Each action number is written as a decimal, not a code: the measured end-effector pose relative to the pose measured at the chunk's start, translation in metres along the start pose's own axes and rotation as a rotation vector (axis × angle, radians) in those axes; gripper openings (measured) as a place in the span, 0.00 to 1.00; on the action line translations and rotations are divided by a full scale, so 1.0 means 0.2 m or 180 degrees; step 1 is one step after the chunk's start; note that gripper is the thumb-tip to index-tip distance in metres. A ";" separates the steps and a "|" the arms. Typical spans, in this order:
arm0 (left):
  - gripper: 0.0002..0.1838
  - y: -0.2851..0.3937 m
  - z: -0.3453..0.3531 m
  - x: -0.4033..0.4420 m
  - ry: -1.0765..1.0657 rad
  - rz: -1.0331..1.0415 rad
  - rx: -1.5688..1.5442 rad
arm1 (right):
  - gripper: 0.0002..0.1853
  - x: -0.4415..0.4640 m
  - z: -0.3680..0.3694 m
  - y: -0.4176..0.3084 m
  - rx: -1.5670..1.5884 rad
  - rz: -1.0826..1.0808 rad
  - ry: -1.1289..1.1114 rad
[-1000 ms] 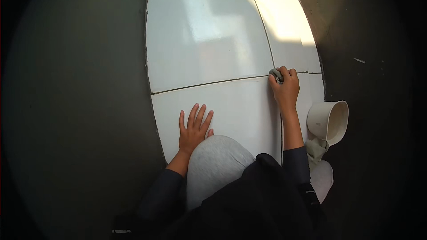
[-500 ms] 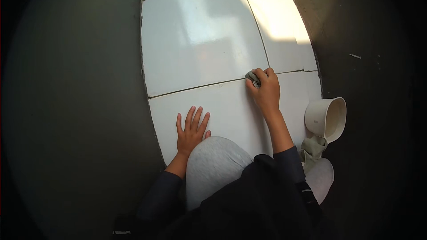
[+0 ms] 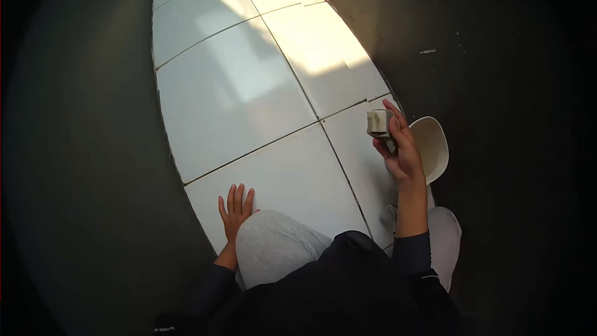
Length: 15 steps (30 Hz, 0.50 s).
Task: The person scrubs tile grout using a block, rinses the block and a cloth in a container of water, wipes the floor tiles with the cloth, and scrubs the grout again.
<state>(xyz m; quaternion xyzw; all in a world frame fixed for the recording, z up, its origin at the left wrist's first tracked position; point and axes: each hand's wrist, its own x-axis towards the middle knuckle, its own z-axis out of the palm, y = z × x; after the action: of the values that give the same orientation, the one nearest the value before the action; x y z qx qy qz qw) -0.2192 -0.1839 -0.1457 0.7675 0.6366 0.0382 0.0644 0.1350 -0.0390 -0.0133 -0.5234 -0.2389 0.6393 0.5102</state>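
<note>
My right hand (image 3: 407, 155) is raised beside the white container, fingers curled round a small greyish block (image 3: 377, 121). The block's pale, squarish face is turned up and shows a dark smudge. Whether it is solid or a wad of folded cloth I cannot tell. My left hand (image 3: 235, 214) lies on the white tiled floor (image 3: 273, 168) with its fingers spread, left of my knee; its thumb is mostly hidden. Dark grout lines (image 3: 341, 168) run between the tiles.
A white plastic container (image 3: 436, 143) stands at the right edge of the tiles, partly behind my right hand. A greenish-grey cloth (image 3: 388, 219) lies near my right forearm, mostly hidden. Dark surfaces flank the tiles, and sunlight (image 3: 317, 37) falls across the far right.
My right hand has lifted the block off the grout line and carried it right, turning it face up near the container. The view has swung, and my left hand still rests on the tiles.
</note>
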 end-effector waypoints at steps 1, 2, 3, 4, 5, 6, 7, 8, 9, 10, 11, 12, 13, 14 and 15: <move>0.31 0.00 0.00 0.00 -0.0036 -0.0030 -0.0055 | 0.20 -0.04 -0.04 -0.05 -0.0180 -0.0138 0.0048; 0.30 0.00 0.01 0.00 0.0017 -0.0008 -0.0046 | 0.17 -0.06 -0.09 -0.09 -0.0255 -0.0253 0.0055; 0.30 -0.01 0.02 -0.01 0.0038 0.0077 -0.0060 | 0.17 -0.08 -0.17 -0.13 -0.0241 -0.0310 0.0121; 0.31 -0.01 0.03 -0.01 0.0064 0.0087 -0.0016 | 0.16 -0.10 -0.26 -0.16 -0.0982 -0.0605 0.0196; 0.32 -0.02 0.04 -0.01 0.0093 0.0085 0.0035 | 0.15 -0.11 -0.33 -0.18 -0.1727 -0.0880 0.0266; 0.33 -0.01 0.04 -0.01 0.0196 0.0107 0.0086 | 0.14 -0.13 -0.38 -0.21 -0.2126 -0.1118 0.0557; 0.33 -0.04 0.06 -0.01 0.0216 0.0157 0.0081 | 0.14 -0.14 -0.42 -0.22 -0.2116 -0.1145 0.0604; 0.32 -0.09 0.08 -0.01 0.0255 0.0323 0.0189 | 0.15 -0.16 -0.47 -0.22 -0.2665 -0.1201 0.0729; 0.31 -0.13 0.09 0.02 0.0305 0.0487 0.0302 | 0.16 -0.17 -0.50 -0.22 -0.3211 -0.1253 0.0856; 0.31 -0.15 0.05 0.07 0.0314 0.0527 0.0309 | 0.17 -0.19 -0.50 -0.23 -0.3510 -0.1394 0.0742; 0.31 -0.18 0.01 0.13 0.0040 0.0836 0.0264 | 0.17 -0.19 -0.52 -0.21 -0.3484 -0.1401 0.0777; 0.32 -0.19 -0.04 0.19 -0.0245 0.1138 0.0219 | 0.17 -0.18 -0.53 -0.18 -0.3614 -0.1439 0.0732; 0.32 -0.18 -0.07 0.25 -0.0248 0.1171 0.0238 | 0.17 -0.17 -0.54 -0.16 -0.3741 -0.1474 0.0687; 0.31 -0.16 -0.09 0.31 -0.0131 0.1710 0.0093 | 0.18 -0.17 -0.54 -0.15 -0.3747 -0.1471 0.0653; 0.31 -0.12 -0.12 0.37 -0.0026 0.2242 -0.0065 | 0.18 -0.17 -0.55 -0.15 -0.3728 -0.1444 0.0677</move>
<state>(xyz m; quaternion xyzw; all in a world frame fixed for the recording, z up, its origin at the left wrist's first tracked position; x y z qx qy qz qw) -0.2321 -0.1057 -0.1271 0.9395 0.3322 0.0614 0.0576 0.2446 -0.0844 -0.0110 -0.7126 -0.6018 0.2233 0.2831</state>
